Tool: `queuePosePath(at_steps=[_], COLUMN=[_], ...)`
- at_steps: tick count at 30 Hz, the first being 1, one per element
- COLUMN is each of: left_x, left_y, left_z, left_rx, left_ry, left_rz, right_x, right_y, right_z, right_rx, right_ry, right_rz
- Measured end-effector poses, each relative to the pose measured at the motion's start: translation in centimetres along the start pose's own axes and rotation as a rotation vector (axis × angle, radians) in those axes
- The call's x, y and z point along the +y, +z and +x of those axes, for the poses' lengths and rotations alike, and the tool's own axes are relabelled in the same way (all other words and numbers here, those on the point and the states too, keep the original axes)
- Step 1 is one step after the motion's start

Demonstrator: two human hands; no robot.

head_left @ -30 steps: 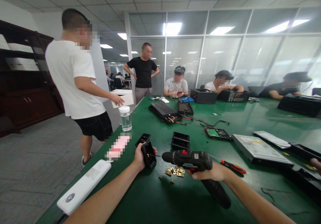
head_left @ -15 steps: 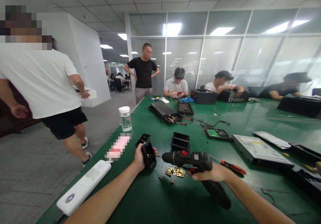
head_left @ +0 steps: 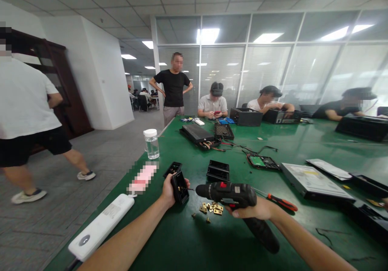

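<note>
At a green work surface [head_left: 194, 242], the left hand [head_left: 167, 191] is closed around a small black plastic housing [head_left: 180, 187], holding it upright on the surface with its open side turned toward the tool; brass parts show faintly inside. The right hand [head_left: 257, 210] has its grip wrapped tight on a black cordless screwdriver [head_left: 230, 194], held level, its bit at the mouth of the housing. Whether the bit touches a screw there cannot be made out. The tool's handle runs down below the hand toward the camera.

Between the two hands, small brass pieces [head_left: 212, 208] and loose screws lie scattered on the surface. A red-handled screwdriver [head_left: 280, 201] lies just behind the right hand, its shaft partly hidden by the tool. Two more black housings [head_left: 217, 170] sit beyond, one partly covered by the piece in hand. A white power strip [head_left: 101, 226] lies by the left forearm at the surface's near edge, and a clear lidded jar [head_left: 151, 143] stands farther along it. A pink item beside the jar is blurred out.

Farther along, opened black devices and a circuit board [head_left: 262, 161] rest on the surface. Seated people work at the far end; one stands [head_left: 173, 87], and another person [head_left: 27, 113] is cut off at the left edge of the frame.
</note>
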State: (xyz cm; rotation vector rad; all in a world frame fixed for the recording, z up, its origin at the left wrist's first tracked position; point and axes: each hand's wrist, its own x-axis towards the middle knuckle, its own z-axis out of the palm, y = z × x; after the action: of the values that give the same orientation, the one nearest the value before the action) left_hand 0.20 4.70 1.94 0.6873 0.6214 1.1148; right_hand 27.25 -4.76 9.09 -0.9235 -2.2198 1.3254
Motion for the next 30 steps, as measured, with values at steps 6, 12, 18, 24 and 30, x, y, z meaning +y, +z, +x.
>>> queuePosePath(at_steps=[6, 12, 18, 24, 30], left_x=[0.02, -0.05, -0.16, -0.22, -0.17], left_y=[0.07, 0.02, -0.19, -0.4, -0.23], left_z=[0.0, 0.15, 0.29, 0.4, 0.24], left_rx=[0.02, 0.037, 0.03, 0.019, 0.013], left_ry=[-0.017, -0.011, 0.004, -0.005, -0.015], left_rz=[-0.021, -0.028, -0.022, -0.023, -0.032], right_x=[-0.43, -0.54, -0.49, -0.53, -0.68], right_y=[-0.04, -0.27, -0.45, -0.48, -0.39], right_z=[-0.15, -0.18, -0.09, -0.05, -0.05], right_rx=[-0.003, -0.036, -0.063, -0.098, -0.063], right_ry=[0.014, 0.023, 0.015, 0.035, 0.01], right_rz=[-0.01, -0.011, -0.012, -0.036, -0.019])
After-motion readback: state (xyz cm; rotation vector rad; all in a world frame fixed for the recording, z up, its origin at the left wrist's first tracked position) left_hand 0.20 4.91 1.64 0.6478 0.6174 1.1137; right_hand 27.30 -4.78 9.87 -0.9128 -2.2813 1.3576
